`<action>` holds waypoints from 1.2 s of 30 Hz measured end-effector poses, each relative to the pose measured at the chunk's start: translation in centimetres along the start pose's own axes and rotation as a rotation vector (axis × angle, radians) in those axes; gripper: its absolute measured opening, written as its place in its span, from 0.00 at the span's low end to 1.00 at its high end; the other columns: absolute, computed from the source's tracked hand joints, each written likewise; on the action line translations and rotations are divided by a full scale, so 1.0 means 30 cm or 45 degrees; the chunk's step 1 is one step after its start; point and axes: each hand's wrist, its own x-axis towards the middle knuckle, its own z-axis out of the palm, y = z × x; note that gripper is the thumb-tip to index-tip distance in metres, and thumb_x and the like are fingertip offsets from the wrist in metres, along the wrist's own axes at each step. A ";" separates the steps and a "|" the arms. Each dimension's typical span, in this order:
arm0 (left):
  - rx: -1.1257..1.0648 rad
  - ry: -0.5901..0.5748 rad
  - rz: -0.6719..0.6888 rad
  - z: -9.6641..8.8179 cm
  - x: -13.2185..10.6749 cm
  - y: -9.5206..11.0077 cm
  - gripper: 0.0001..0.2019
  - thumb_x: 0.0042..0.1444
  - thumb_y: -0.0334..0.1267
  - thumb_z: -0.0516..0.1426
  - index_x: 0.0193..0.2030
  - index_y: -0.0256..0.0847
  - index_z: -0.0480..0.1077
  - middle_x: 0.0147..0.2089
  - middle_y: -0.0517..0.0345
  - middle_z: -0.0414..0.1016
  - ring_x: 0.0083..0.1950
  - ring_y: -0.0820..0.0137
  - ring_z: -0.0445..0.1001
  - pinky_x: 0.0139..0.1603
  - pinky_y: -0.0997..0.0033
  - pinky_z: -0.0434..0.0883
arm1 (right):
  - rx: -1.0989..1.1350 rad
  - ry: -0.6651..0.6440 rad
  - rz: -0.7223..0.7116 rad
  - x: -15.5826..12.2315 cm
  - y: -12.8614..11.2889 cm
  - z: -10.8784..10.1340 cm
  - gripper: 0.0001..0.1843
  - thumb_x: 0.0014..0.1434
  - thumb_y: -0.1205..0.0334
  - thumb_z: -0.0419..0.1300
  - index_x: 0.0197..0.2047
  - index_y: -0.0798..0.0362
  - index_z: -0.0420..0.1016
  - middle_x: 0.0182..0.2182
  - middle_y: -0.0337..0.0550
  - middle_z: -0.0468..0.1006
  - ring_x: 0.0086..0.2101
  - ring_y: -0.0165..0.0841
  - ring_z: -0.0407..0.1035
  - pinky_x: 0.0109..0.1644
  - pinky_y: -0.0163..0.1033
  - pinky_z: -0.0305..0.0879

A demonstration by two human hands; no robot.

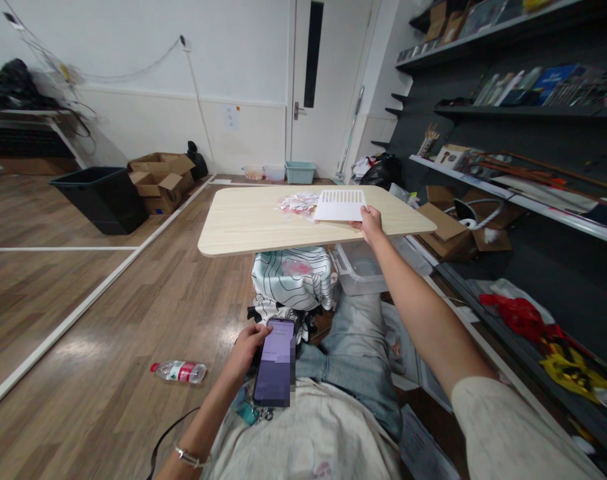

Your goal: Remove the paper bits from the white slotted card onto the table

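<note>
My left hand (246, 350) is closed around a dark smartphone (275, 363), held over my lap with its screen lit. My right hand (370, 223) reaches out to a light wooden table (243, 223) and grips the near edge of a flat white plastic piece with a slotted top (340, 205). Just left of that piece lies a small heap of pink and white scraps (298, 202) on the tabletop.
A plastic water bottle (179, 371) lies on the wood floor to my left. A clear plastic bin (361, 267) and a patterned cloth bundle (291, 279) sit under the table. Cardboard boxes (161, 179) and a black bin (101, 197) stand at the back left. Shelves (513, 180) line the right wall.
</note>
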 end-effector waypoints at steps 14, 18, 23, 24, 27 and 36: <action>0.316 0.181 0.173 0.034 -0.101 -0.144 0.43 0.31 0.51 0.74 0.55 0.40 0.66 0.51 0.47 0.76 0.57 0.51 0.74 0.59 0.52 0.69 | -0.004 0.005 0.003 -0.005 -0.003 0.003 0.08 0.62 0.57 0.61 0.36 0.50 0.67 0.32 0.38 0.75 0.35 0.33 0.73 0.38 0.41 0.79; 0.368 0.193 0.145 0.034 -0.091 -0.146 0.41 0.34 0.52 0.72 0.55 0.40 0.66 0.52 0.46 0.76 0.57 0.50 0.74 0.59 0.50 0.70 | -0.006 0.001 0.001 -0.003 -0.001 0.002 0.08 0.62 0.56 0.61 0.37 0.51 0.67 0.33 0.38 0.75 0.35 0.33 0.73 0.38 0.41 0.79; 0.345 0.206 0.154 0.040 -0.081 -0.143 0.39 0.35 0.53 0.72 0.53 0.41 0.66 0.50 0.48 0.76 0.54 0.52 0.75 0.58 0.51 0.71 | -0.006 -0.002 -0.001 -0.002 -0.001 0.002 0.09 0.62 0.56 0.62 0.36 0.50 0.67 0.32 0.38 0.75 0.36 0.34 0.73 0.38 0.42 0.79; 0.305 0.192 0.148 0.039 -0.085 -0.136 0.39 0.36 0.55 0.71 0.53 0.41 0.66 0.49 0.49 0.76 0.53 0.53 0.76 0.56 0.53 0.72 | -0.005 0.005 0.004 -0.003 -0.002 0.003 0.09 0.62 0.56 0.61 0.36 0.50 0.67 0.32 0.38 0.75 0.36 0.34 0.74 0.38 0.42 0.79; 0.123 0.040 0.055 0.030 -0.102 -0.095 0.36 0.44 0.61 0.67 0.53 0.42 0.65 0.45 0.53 0.76 0.47 0.58 0.77 0.49 0.58 0.74 | -0.001 0.017 0.012 -0.007 -0.005 0.004 0.09 0.62 0.56 0.61 0.35 0.50 0.67 0.31 0.38 0.75 0.36 0.34 0.74 0.38 0.42 0.80; 0.495 0.233 0.336 -0.062 -0.231 -0.021 0.27 0.51 0.65 0.63 0.47 0.45 0.72 0.50 0.49 0.74 0.57 0.52 0.71 0.60 0.54 0.68 | 0.000 0.000 -0.005 -0.002 0.002 0.001 0.08 0.62 0.57 0.60 0.36 0.50 0.67 0.33 0.39 0.75 0.39 0.35 0.74 0.39 0.42 0.80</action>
